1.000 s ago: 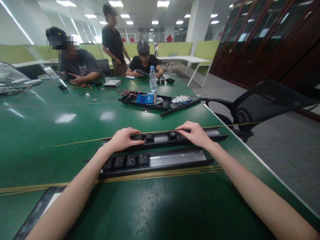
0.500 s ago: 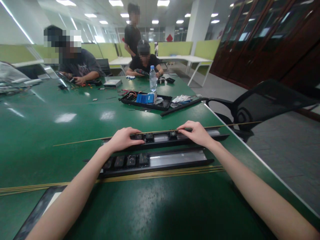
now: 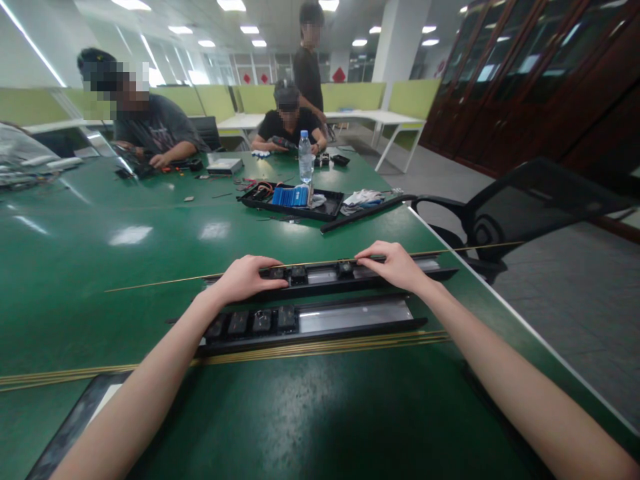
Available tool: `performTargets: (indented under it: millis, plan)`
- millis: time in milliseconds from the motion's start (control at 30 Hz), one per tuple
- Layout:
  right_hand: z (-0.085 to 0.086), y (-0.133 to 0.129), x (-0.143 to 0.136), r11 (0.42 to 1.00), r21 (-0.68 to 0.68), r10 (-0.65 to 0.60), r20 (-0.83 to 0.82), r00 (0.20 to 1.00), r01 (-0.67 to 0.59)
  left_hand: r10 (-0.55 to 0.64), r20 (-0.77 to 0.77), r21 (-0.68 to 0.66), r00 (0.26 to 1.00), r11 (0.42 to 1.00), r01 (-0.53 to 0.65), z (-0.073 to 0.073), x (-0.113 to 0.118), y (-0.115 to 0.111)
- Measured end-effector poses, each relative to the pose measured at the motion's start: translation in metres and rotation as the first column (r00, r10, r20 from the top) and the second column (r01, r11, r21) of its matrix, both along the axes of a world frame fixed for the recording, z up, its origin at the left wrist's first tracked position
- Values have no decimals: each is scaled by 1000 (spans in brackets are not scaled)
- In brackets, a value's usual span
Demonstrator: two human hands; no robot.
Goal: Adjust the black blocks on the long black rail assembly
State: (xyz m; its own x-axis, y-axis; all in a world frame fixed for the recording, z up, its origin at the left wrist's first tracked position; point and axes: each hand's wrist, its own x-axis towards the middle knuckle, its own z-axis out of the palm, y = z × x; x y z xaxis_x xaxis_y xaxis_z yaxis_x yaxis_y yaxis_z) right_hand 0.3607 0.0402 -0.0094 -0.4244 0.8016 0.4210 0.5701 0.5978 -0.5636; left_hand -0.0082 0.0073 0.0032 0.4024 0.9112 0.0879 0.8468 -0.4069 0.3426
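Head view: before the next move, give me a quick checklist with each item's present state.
1. Right hand grip on the gold rod: ok, fingertips pinched at it.
2. Left hand grip on the gold rod: cannot tell; thumb and fingers are apart over the far channel.
3. Gold rod lying along the far channel: ok, along its far side.
4. Gold rod wholly over the table: not ok, its right end overhangs the edge toward the chair.
5. Rod bundle out of the hands' way: ok, on the near side of the near channel.
6. Black blocks fixed in place: cannot tell.
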Motion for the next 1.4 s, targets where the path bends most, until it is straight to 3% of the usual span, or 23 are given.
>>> performTargets:
  millis: [1400]
  plan:
    - [4, 8, 19, 995, -96, -13, 31, 999, 16, 14, 43, -64, 999, 998, -11, 0, 0, 2]
